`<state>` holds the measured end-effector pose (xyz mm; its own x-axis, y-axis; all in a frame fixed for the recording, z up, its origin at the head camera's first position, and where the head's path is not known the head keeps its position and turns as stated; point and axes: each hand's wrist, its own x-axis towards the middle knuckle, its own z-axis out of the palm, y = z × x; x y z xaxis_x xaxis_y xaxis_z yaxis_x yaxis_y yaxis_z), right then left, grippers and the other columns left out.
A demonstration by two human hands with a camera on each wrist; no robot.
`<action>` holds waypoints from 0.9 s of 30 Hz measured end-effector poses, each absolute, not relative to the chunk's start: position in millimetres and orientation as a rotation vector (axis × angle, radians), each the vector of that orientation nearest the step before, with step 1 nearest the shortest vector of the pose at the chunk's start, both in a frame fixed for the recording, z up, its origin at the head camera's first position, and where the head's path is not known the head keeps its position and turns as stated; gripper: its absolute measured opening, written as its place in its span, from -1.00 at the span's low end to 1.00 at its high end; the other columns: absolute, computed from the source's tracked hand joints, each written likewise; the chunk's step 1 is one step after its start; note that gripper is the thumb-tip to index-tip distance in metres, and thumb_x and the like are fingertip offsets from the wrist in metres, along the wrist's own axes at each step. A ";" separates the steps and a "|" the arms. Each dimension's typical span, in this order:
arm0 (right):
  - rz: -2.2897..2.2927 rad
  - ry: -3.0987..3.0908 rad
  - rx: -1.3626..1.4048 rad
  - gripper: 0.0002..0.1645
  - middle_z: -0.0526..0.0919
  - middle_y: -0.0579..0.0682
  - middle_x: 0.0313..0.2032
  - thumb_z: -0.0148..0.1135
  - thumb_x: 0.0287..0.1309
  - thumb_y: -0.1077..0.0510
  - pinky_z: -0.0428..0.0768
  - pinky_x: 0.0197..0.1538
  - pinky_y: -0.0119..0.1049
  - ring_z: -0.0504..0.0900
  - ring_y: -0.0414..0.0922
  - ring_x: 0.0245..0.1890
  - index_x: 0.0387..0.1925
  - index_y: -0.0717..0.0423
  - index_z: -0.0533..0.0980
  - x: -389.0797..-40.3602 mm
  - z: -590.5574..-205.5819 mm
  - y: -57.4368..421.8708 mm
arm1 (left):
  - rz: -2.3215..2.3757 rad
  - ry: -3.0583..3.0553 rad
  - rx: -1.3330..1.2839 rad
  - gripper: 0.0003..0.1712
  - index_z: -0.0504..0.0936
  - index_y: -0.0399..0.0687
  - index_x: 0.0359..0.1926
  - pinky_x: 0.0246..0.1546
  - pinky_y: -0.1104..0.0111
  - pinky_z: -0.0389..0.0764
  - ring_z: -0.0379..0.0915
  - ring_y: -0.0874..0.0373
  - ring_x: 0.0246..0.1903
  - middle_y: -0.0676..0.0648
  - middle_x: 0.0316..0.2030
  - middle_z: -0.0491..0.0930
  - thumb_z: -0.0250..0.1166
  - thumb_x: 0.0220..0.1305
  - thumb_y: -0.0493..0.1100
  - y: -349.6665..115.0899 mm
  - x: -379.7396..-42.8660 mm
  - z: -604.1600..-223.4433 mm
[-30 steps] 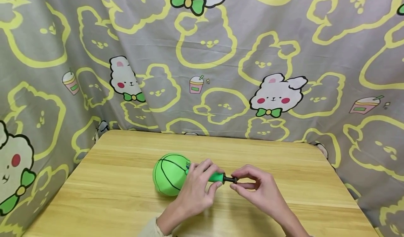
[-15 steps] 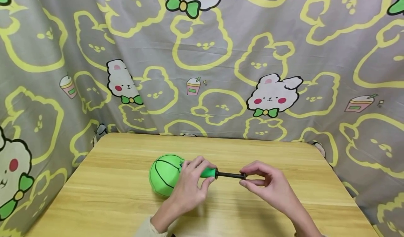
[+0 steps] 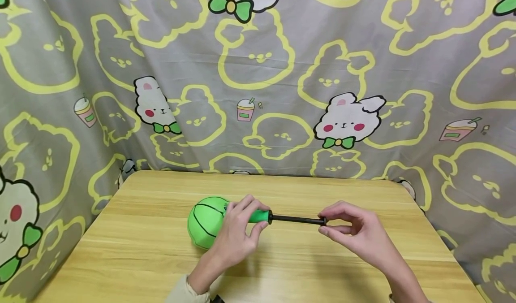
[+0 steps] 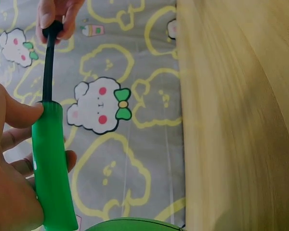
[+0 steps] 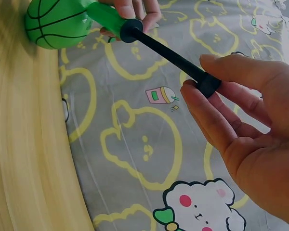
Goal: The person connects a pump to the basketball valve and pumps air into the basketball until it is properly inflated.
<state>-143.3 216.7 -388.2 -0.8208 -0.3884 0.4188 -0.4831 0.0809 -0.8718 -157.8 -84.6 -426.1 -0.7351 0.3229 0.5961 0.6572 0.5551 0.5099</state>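
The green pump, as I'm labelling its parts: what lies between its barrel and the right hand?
The black rod, ending in the black knob that the right hand pinches; all three views show it.

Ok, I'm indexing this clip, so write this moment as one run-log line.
left hand: grips green pump barrel | right hand: pinches black knob | black rod: exposed | green ball: by barrel's far end
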 end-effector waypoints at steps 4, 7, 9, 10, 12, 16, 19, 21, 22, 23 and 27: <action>1.866 -2.268 0.874 -0.66 0.67 0.20 -0.09 0.48 0.04 0.46 0.70 -0.13 -0.06 0.70 -0.06 -0.05 -0.11 0.27 0.63 -143.8 -387.4 216.0 | -1.018 -2.354 -0.789 -0.74 0.65 0.07 -0.08 0.04 0.10 0.36 0.53 0.27 -0.08 0.15 -0.17 0.55 0.43 0.21 -0.21 -84.7 -157.1 -425.5; 1.846 -2.271 0.859 -0.66 0.68 0.19 -0.11 0.48 0.02 0.47 0.71 -0.15 -0.08 0.71 -0.07 -0.07 -0.12 0.27 0.64 -144.6 -388.7 215.6 | -0.997 -2.347 -0.786 -0.74 0.65 0.07 -0.09 0.02 0.12 0.36 0.53 0.27 -0.10 0.15 -0.18 0.55 0.43 0.19 -0.22 -84.2 -156.8 -425.5; 1.833 -2.267 0.859 -0.66 0.69 0.18 -0.12 0.48 0.02 0.47 0.71 -0.17 -0.09 0.72 -0.08 -0.09 -0.12 0.26 0.65 -145.4 -390.5 214.9 | -0.985 -2.343 -0.784 -0.73 0.66 0.07 -0.10 0.01 0.13 0.37 0.53 0.27 -0.11 0.15 -0.19 0.54 0.44 0.17 -0.22 -83.6 -156.6 -425.6; 1.827 -2.262 0.864 -0.66 0.70 0.18 -0.13 0.48 0.01 0.47 0.72 -0.19 -0.10 0.72 -0.08 -0.10 -0.13 0.26 0.65 -146.0 -391.8 214.2 | -0.978 -2.342 -0.784 -0.73 0.66 0.06 -0.10 0.00 0.14 0.37 0.53 0.27 -0.12 0.15 -0.19 0.54 0.44 0.16 -0.22 -83.3 -156.4 -425.7; 1.828 -2.250 0.876 -0.66 0.71 0.16 -0.14 0.48 0.01 0.48 0.72 -0.20 -0.10 0.73 -0.07 -0.10 -0.13 0.28 0.66 -147.0 -394.0 212.1 | -0.971 -2.342 -0.785 -0.73 0.67 0.06 -0.11 -0.01 0.15 0.36 0.53 0.27 -0.13 0.15 -0.19 0.53 0.45 0.16 -0.23 -82.4 -155.8 -426.1; 1.859 -2.233 0.878 -0.67 0.73 0.13 -0.15 0.49 0.00 0.48 0.72 -0.21 -0.08 0.74 -0.05 -0.10 -0.14 0.27 0.67 -147.8 -397.5 207.0 | -0.966 -2.340 -0.795 -0.72 0.68 0.06 -0.11 -0.01 0.16 0.35 0.53 0.27 -0.15 0.15 -0.20 0.53 0.46 0.14 -0.24 -79.1 -154.3 -426.9; 1.885 -2.234 0.843 -0.66 0.73 0.16 -0.16 0.51 -0.02 0.46 0.71 -0.21 -0.08 0.75 -0.07 -0.12 -0.16 0.21 0.69 -147.5 -399.4 202.5 | -0.965 -2.338 -0.804 -0.71 0.67 0.06 -0.12 -0.02 0.16 0.34 0.52 0.28 -0.16 0.15 -0.20 0.53 0.46 0.12 -0.25 -76.3 -153.1 -427.8; 1.890 -2.233 0.825 -0.66 0.73 0.19 -0.18 0.53 -0.03 0.44 0.72 -0.22 -0.09 0.75 -0.09 -0.14 -0.16 0.18 0.70 -147.3 -401.2 199.0 | -0.967 -2.336 -0.810 -0.70 0.67 0.06 -0.12 -0.02 0.16 0.34 0.52 0.28 -0.15 0.15 -0.20 0.53 0.47 0.10 -0.27 -74.7 -152.0 -428.6; 1.891 -2.229 0.826 -0.66 0.73 0.20 -0.18 0.53 -0.04 0.44 0.71 -0.23 -0.10 0.76 -0.09 -0.14 -0.17 0.18 0.70 -147.1 -402.4 196.9 | -0.966 -2.336 -0.810 -0.69 0.67 0.06 -0.12 -0.02 0.16 0.34 0.52 0.27 -0.14 0.15 -0.20 0.54 0.47 0.09 -0.27 -74.1 -151.4 -428.9; 1.893 -2.221 0.833 -0.66 0.73 0.20 -0.18 0.53 -0.03 0.44 0.71 -0.23 -0.10 0.75 -0.09 -0.15 -0.16 0.18 0.70 -147.0 -403.6 194.9 | -0.964 -2.335 -0.809 -0.69 0.67 0.06 -0.13 -0.02 0.16 0.34 0.52 0.27 -0.14 0.15 -0.20 0.54 0.48 0.08 -0.28 -73.5 -150.9 -429.2; 1.888 -2.177 0.868 -0.66 0.74 0.15 -0.19 0.51 -0.02 0.46 0.72 -0.25 -0.09 0.75 -0.09 -0.15 -0.15 0.23 0.70 -145.8 -408.4 186.4 | -0.960 -2.337 -0.810 -0.68 0.67 0.07 -0.14 -0.03 0.18 0.33 0.51 0.28 -0.17 0.16 -0.21 0.53 0.49 0.06 -0.28 -71.1 -148.7 -429.8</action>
<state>-145.8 186.4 -408.4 -0.8257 -0.3330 0.4554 -0.4980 0.0506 -0.8657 -148.7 -71.1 -429.8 -0.7075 0.3362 0.6216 0.6762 0.5779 0.4570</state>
